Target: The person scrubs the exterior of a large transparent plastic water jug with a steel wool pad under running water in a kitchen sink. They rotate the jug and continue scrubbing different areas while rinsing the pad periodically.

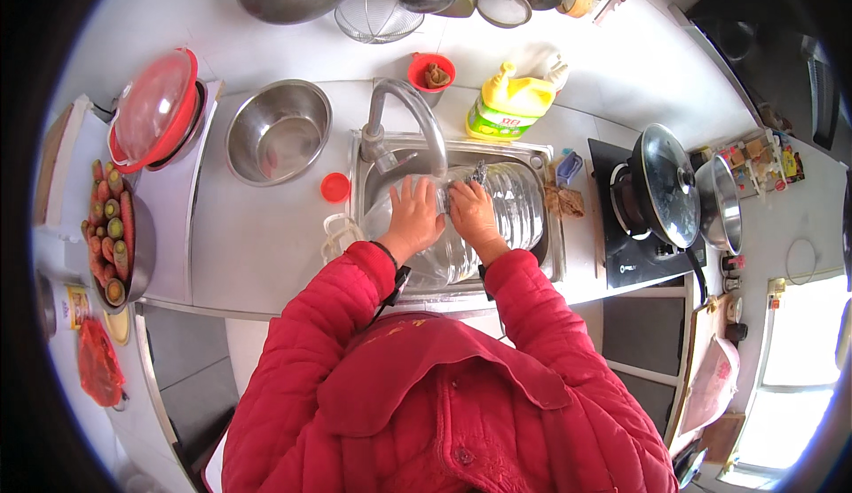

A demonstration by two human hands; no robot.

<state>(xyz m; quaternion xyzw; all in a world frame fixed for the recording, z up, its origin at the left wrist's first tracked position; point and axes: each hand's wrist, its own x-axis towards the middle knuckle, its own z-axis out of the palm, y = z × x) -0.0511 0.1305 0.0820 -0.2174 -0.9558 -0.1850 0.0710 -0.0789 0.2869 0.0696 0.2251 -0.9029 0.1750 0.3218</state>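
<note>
A large clear plastic jug (518, 203) with a ribbed body lies on its side in the stainless steel sink (556, 253). My left hand (414, 217) rests flat on the jug with its fingers spread, just below the faucet spout (436, 133). On the jug's upper side, my right hand (474, 213) presses down with bent fingers. A grey steel wool scrubber (478, 172) shows beyond those fingertips, partly hidden under the hand. At the sink's left edge is a white plastic carrying handle (341, 237), by the jug's left end. A red cap (335, 187) lies on the counter nearby.
A steel basin (279, 133) stands left on the counter, with a bowl of carrots (112, 233) farther left. Behind the sink are a red cup (431, 72) and a yellow detergent jug (509, 103). A lidded pan (665, 187) sits on the cooktop (639, 270) at right.
</note>
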